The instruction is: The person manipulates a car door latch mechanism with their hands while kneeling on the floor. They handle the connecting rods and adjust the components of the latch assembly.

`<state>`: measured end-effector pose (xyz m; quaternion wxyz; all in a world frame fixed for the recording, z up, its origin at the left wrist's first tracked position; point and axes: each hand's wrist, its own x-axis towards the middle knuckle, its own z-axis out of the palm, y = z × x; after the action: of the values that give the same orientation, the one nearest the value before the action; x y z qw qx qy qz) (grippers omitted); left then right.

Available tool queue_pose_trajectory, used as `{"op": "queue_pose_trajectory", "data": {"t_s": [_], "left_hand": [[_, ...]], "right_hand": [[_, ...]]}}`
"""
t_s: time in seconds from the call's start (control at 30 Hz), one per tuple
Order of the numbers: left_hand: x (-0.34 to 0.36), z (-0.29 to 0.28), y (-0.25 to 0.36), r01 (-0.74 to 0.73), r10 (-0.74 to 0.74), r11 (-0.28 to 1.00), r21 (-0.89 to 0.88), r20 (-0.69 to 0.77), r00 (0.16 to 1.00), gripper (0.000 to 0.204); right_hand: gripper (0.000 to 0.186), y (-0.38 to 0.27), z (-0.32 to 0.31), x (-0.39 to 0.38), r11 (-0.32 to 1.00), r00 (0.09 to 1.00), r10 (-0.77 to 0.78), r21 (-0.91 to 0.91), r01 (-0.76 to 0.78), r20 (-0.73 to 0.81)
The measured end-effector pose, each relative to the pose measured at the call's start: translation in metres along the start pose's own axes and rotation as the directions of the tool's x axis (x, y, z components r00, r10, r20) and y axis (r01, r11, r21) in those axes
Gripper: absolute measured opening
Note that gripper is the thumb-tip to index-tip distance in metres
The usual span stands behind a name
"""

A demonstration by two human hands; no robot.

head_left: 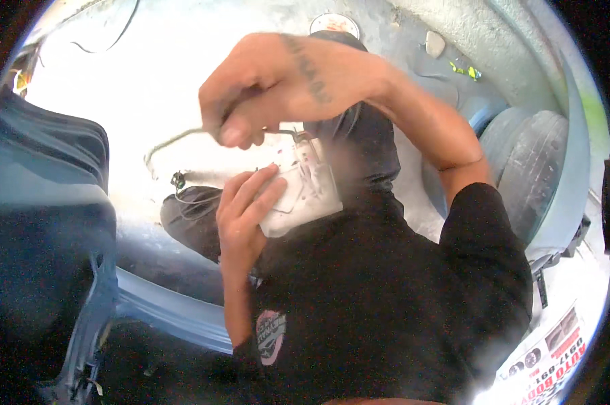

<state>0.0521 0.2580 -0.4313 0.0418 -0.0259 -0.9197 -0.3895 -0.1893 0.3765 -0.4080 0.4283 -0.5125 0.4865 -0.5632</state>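
In my lap lies a white, box-like part [322, 192] with raised shapes and dark marks on its upper face. My left hand [241, 209] rests on its left side with the fingers stretched over the surface. Above it, my right hand [271, 88] is closed with thumb and fingers pinched round a thin, bent, greyish cable or tube [176, 140]. One end of this reaches a small fitting at the part's top edge; the other curves down to the left. Whether it is stiff or flexible, I cannot tell.
A thin grey cord with a dark green end piece [178, 179] lies by my left knee. Blue-grey plastic chairs [48, 169] stand at the left. To the right are dark tires [531, 169], and a round white lid or dish [334, 24] lies beyond my right leg.
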Motion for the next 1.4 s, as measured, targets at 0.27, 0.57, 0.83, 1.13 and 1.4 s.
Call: {"op": "queue_pose_trajectory", "data": {"t_s": [0.27,0.57,0.83,1.13,1.4], "left_hand": [[-0.003,0.012,-0.013,-0.121,0.131,0.972,0.202,-0.038,0.991,0.039],[-0.007,0.049,-0.024,-0.146,0.189,0.959,0.245,-0.163,0.968,0.034],[-0.013,0.084,-0.021,-0.249,0.276,0.938,0.240,-0.088,0.957,0.041],[-0.003,0.072,-0.020,-0.309,0.322,0.907,0.286,0.001,0.947,0.042],[0.002,0.060,-0.022,-0.222,0.223,0.966,0.128,0.010,0.975,0.046]], "right_hand": [[0.013,-0.031,0.015,-0.049,0.925,0.975,-0.087,-0.379,0.003,-0.205],[0.013,-0.037,0.067,-0.102,0.806,0.937,-0.130,-0.585,-0.090,-0.323],[0.012,-0.024,0.083,-0.118,0.829,0.745,-0.028,-0.432,-0.355,-0.666],[0.017,-0.017,0.079,-0.090,0.642,0.921,-0.094,-0.730,-0.234,-0.378],[0.012,-0.015,0.064,-0.107,0.916,0.785,0.020,-0.304,-0.263,-0.619]]}}
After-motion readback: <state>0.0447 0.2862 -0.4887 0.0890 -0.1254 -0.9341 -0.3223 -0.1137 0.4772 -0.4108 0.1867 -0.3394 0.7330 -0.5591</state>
